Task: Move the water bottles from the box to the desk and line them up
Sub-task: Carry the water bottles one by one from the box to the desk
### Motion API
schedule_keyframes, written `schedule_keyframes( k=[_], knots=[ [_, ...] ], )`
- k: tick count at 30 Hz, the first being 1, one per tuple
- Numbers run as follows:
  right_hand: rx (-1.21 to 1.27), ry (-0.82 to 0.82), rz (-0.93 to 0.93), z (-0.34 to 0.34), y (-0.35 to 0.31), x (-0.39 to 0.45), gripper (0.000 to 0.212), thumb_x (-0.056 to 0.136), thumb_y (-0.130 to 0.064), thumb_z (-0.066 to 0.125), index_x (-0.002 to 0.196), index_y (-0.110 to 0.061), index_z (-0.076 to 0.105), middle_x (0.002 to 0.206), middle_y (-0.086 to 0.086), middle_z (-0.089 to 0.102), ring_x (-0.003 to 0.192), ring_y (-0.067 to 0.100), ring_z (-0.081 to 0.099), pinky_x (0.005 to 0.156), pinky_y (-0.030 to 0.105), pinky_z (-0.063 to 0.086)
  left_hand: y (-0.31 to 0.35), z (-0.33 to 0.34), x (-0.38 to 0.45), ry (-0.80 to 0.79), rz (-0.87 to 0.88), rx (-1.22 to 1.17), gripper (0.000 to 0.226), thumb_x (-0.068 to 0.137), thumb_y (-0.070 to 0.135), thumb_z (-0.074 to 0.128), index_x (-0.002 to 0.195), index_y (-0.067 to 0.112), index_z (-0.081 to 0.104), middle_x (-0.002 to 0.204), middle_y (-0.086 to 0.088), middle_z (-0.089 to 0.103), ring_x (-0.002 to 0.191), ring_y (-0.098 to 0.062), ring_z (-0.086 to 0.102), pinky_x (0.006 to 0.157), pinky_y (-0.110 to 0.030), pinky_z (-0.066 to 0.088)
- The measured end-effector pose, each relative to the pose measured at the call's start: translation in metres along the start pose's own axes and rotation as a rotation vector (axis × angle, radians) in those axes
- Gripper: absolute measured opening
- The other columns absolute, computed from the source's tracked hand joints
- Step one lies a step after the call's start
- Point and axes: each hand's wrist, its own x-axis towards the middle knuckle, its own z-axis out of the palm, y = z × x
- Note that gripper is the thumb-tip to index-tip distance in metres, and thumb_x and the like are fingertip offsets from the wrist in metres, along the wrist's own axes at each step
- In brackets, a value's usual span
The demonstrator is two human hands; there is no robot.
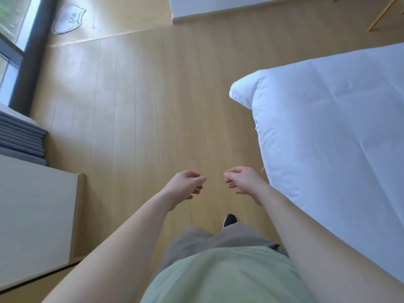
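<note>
I looked down at a pale wooden floor [140, 110] with both arms stretched out in front of me. My left hand [185, 185] and my right hand [242, 182] hung side by side above the boards, close to each other but not touching, a strip of floor showing between them. The fingers of each were loosely curled inward and neither hand held anything.

No water bottles and no box were anywhere in my view, so I could not tell where they stood.

To my right lay a bed [332, 132] under a white quilt, its rounded corner pointing toward the middle of the floor. My right forearm ran along beside the quilt's near edge. To my left was a pale cabinet top [35, 215], its corner reaching toward my left arm, and past its far edge a stack of grey folded cushions [21, 138]. Farther along the left side a dark window frame [32, 51] rose from the floor, and near its far end a small white mat [68, 18] with a dark outline lay on the boards.

Below my hands I saw my green shirt [225, 276], grey trousers [207, 239] and the black toe of one shoe [230, 219] on the floor. Thin wooden furniture legs [382, 16] showed at the far right corner.
</note>
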Motion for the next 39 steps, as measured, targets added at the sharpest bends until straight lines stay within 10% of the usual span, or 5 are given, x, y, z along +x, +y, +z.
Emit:
schedule_keyframes(
  k=[39],
  knots=[
    [0.1,0.068,0.052,-0.142,-0.419,0.405,0.023,0.097,-0.03,0.062,0.115,-0.016,0.066,0.113,0.002,0.07,0.105,0.017,0.067,0.098,0.041,0.053,0.373,-0.242,0.438,-0.112,-0.014,0.063,0.027,0.096,0.041,0.066,0.116,0.022,0.066,0.1,0.001,0.076,0.094,-0.014,0.074,0.084,-0.032,0.059]
  ],
)
